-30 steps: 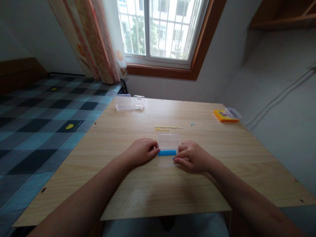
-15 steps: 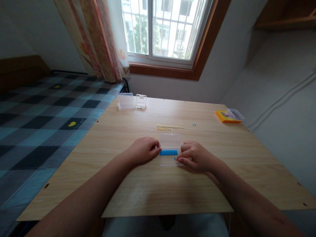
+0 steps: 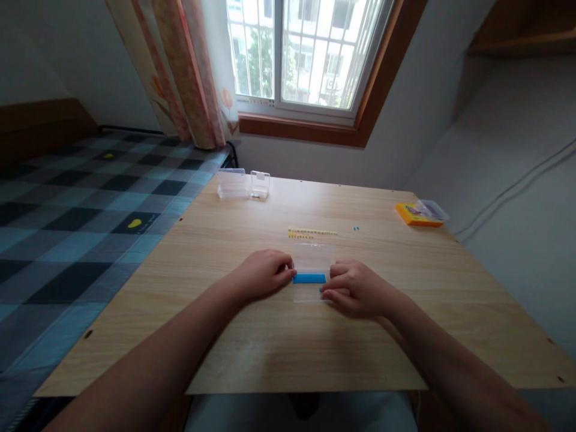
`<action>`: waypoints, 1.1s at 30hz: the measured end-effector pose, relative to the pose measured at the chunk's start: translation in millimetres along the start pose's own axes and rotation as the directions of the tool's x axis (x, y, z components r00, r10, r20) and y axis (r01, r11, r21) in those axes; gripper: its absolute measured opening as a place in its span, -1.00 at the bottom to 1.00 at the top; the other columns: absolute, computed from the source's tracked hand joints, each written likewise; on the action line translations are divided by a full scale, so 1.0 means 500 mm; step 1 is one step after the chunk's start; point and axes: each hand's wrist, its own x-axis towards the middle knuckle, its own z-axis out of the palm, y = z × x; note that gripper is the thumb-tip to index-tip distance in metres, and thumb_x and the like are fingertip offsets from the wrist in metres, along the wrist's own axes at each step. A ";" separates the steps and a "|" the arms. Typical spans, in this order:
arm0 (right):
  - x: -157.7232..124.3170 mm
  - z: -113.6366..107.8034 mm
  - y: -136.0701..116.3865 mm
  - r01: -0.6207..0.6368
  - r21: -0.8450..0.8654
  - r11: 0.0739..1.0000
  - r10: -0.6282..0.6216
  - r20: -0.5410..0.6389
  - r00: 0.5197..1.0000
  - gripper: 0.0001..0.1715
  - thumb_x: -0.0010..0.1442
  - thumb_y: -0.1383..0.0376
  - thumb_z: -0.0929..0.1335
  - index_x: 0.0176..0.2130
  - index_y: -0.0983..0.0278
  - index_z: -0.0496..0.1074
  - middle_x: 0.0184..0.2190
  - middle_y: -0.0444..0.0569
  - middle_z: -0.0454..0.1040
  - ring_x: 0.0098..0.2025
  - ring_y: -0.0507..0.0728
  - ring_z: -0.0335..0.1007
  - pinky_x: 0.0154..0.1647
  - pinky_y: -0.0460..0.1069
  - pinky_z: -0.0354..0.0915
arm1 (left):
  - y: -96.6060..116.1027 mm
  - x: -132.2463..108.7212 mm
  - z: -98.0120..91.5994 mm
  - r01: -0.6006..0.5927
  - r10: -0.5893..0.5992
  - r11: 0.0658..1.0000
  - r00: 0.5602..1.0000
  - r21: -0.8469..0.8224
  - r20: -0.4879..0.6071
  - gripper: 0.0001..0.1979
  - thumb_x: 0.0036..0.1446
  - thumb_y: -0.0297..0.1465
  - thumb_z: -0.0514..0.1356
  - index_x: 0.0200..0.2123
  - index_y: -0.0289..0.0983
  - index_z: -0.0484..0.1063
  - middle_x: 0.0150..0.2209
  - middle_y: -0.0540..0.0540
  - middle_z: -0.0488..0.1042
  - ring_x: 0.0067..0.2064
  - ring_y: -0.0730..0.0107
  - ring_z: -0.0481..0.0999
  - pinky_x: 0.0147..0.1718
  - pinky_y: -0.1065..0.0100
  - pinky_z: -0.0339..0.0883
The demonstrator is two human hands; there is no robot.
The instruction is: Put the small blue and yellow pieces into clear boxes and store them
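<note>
Running crosswise: strip point(image 3: 309, 278)
Left hand point(image 3: 269, 273): at its left end
Right hand point(image 3: 354, 287): nearer bit point(image 3: 321, 290), leftward
Grips: closed? I can't tell

- Your daylight enters through the barred window point(image 3: 315, 60), overexposed.
- In front of the window, sheen whitens your wooden tabletop point(image 3: 252, 240).
- Left of the window, the checked bedspread point(image 3: 99, 210) is dim.

Open passage along the near tabletop point(image 3: 243, 360), yellow pieces point(image 3: 291, 233) blocking beyond the transparent case point(image 3: 312, 256)
</note>
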 end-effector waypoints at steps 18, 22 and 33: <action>0.022 0.015 -0.003 -0.136 -0.084 0.987 0.131 -0.065 0.989 -0.87 0.22 0.31 0.45 -0.34 0.17 0.66 -0.44 -0.10 0.51 -0.38 0.06 0.34 -0.32 -0.04 0.13 | 0.002 0.001 0.001 0.004 -0.004 1.000 1.000 0.001 0.000 -0.78 0.23 -0.25 0.15 -0.35 -0.21 0.54 -0.33 -0.07 0.57 -0.30 0.29 0.47 -0.34 0.31 0.21; 0.021 0.017 -0.006 -0.165 -0.094 0.982 0.163 -0.029 0.986 -0.86 0.20 0.34 0.44 -0.30 0.14 0.67 -0.41 -0.12 0.55 -0.42 0.02 0.36 -0.36 -0.05 0.11 | 0.002 0.001 0.000 0.007 -0.007 1.000 1.000 -0.001 0.001 -0.78 0.23 -0.26 0.15 -0.33 -0.21 0.55 -0.32 -0.07 0.58 -0.29 0.28 0.48 -0.33 0.31 0.22; 0.007 -0.007 -0.007 -0.197 0.044 0.979 0.199 -0.050 0.979 -0.75 0.22 0.40 0.37 -0.21 0.17 0.66 -0.35 -0.09 0.58 -0.41 0.02 0.39 -0.36 -0.08 0.16 | -0.001 0.001 0.001 -0.010 0.010 1.000 1.000 -0.004 -0.006 -0.78 0.24 -0.24 0.15 -0.33 -0.20 0.55 -0.31 -0.06 0.57 -0.29 0.28 0.48 -0.33 0.32 0.20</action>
